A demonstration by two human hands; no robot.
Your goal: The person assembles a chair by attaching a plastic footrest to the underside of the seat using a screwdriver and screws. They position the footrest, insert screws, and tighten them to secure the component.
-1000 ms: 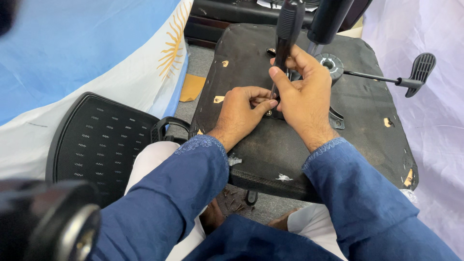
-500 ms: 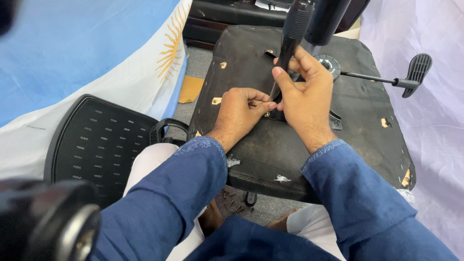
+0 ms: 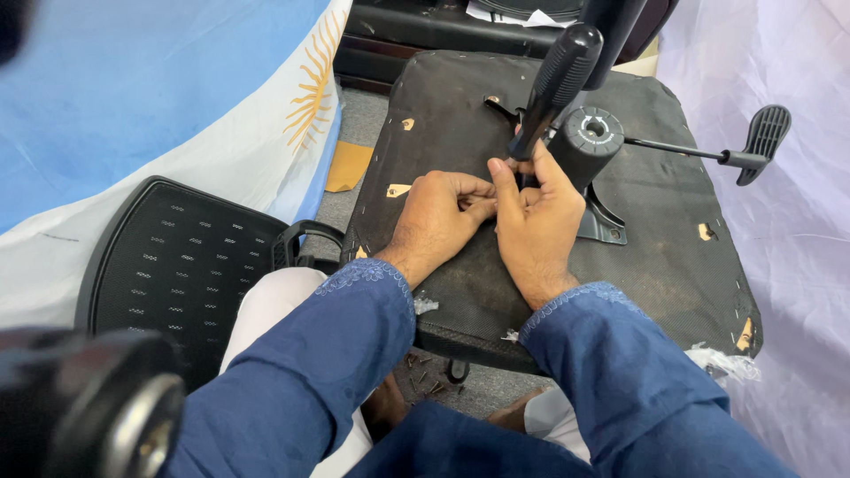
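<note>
**Two hands at screwdriver tip, upturned chair seat**

Two hands meet near centre of seat underside point(image 3: 460, 292), which lies face-down with its base up. Surface: dark felt-like fabric, worn, w/ small tears showing tan material beneath; rounded-square outline, frayed white scraps at near edge.

Screwdriver point(image 3: 556, 84): black matte handle, thick, rounded butt end. Long axis tilted; butt points up and away to the right, tip end down toward the hands. Tip itself hidden by fingers.

Right hand point(image 3: 536, 221): fingers curled round lower shaft, thumb up along it. Left hand point(image 3: 438, 217): fingertips pinched together just beside the right thumb, touching it; what they pinch is too small to tell.

Just right of the hands: black cylinder socket point(image 3: 589, 142) on grey metal plate point(image 3: 602, 226). Thin rod lever w/ black paddle point(image 3: 766, 137) runs off right, past seat edge.

Room: bare fabric open near side and right of plate. Left of seat: perforated black plastic backrest point(image 3: 177, 257) on floor, well apart. Small screws point(image 3: 425, 385) on floor under near edge.
</note>
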